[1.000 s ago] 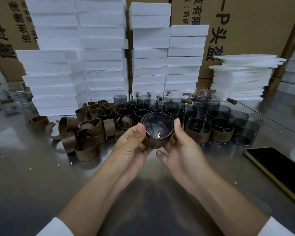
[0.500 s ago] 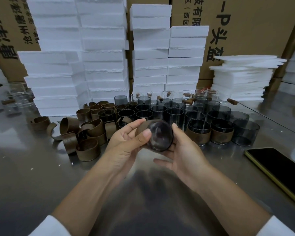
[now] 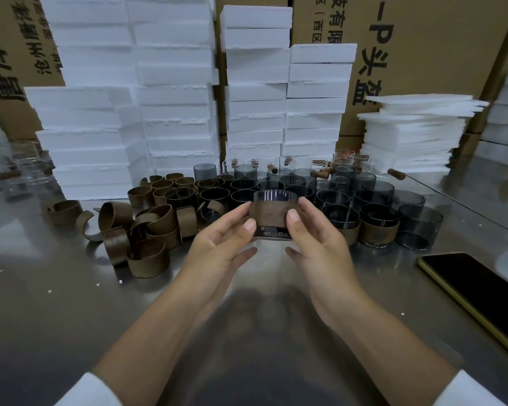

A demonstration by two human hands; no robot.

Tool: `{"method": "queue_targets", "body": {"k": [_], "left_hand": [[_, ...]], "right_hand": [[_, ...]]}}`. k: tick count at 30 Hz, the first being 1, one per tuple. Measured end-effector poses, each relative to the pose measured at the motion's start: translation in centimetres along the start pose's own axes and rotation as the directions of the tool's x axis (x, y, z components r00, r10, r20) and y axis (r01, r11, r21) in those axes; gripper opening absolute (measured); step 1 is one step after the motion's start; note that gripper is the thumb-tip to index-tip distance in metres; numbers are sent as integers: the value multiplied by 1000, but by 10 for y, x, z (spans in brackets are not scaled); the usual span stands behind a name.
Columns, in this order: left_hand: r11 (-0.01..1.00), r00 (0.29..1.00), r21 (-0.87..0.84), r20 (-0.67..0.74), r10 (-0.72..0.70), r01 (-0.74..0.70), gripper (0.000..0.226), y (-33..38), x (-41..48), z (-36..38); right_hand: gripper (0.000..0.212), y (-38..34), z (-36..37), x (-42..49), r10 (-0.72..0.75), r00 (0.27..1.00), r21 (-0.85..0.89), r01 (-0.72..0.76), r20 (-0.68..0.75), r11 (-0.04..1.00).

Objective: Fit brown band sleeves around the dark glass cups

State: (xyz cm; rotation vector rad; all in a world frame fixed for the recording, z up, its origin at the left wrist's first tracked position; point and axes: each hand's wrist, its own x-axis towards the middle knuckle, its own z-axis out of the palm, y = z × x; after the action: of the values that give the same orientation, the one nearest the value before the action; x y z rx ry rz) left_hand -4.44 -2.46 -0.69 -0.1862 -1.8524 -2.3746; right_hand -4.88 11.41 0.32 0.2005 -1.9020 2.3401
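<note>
Holding the dark glass cup (image 3: 274,197) upright above the desk (image 3: 71,303), both hands grasp it. The left hand (image 3: 217,250) pinches its left flank and the right hand (image 3: 320,247) its right flank, each with the thumb on the front. The brown band sleeve (image 3: 272,215) sits around the cup's middle, with glass showing above and below it.

Risk assessment: both thumbs bear on the sleeve, not on bare glass. If the sleeve is loose, the cup could slide through it and strike the steel desk. The sleeve's seam is hidden, so I cannot tell whether it is closed. The sleeved cups (image 3: 379,227) and bare cups (image 3: 420,227) stand crowded just behind, and a careless set-down could knock one over. The loose sleeves (image 3: 147,230) lie near on the left.

Change noted: half a second earlier the cup was tipped with a round end toward the camera and the left thumb across it. It now stands side-on and level, and the thumbs have shifted to the sleeve's front. The surrounding stock appears unmoved.
</note>
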Motion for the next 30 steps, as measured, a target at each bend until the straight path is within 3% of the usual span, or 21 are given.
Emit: {"method": "queue_targets", "body": {"k": [6,9,12,19,22,26,30], "left_hand": [[1000,1000,13,-16,25,-24,51,-1,0,-1],[996,999,84,44,13,-17,42,-5,-1,1],[988,997,153,70,-33,22,32,-8,-2,2],[979,995,196,65,-73,59,34,-6,0,-3],[977,995,202,63,-83,68,24,-6,0,-4],[982,996,176,58,-73,61,25,-6,0,-5],[984,997,170,47,-64,56,24,-5,1,-6]], "right_hand": [[44,6,1,4,4,999,43,-5,38,999],[68,12,-1,4,-37,999,-109,38,10,993],[68,16,-4,4,-80,996,-245,66,-49,967],[66,19,-28,11,-197,958,-436,90,-206,895],[64,17,-46,14,-216,928,-457,57,-304,888],[64,14,-60,19,-269,833,-611,-101,-484,785],[68,16,-67,27,-250,825,-633,-159,-507,758]]}}
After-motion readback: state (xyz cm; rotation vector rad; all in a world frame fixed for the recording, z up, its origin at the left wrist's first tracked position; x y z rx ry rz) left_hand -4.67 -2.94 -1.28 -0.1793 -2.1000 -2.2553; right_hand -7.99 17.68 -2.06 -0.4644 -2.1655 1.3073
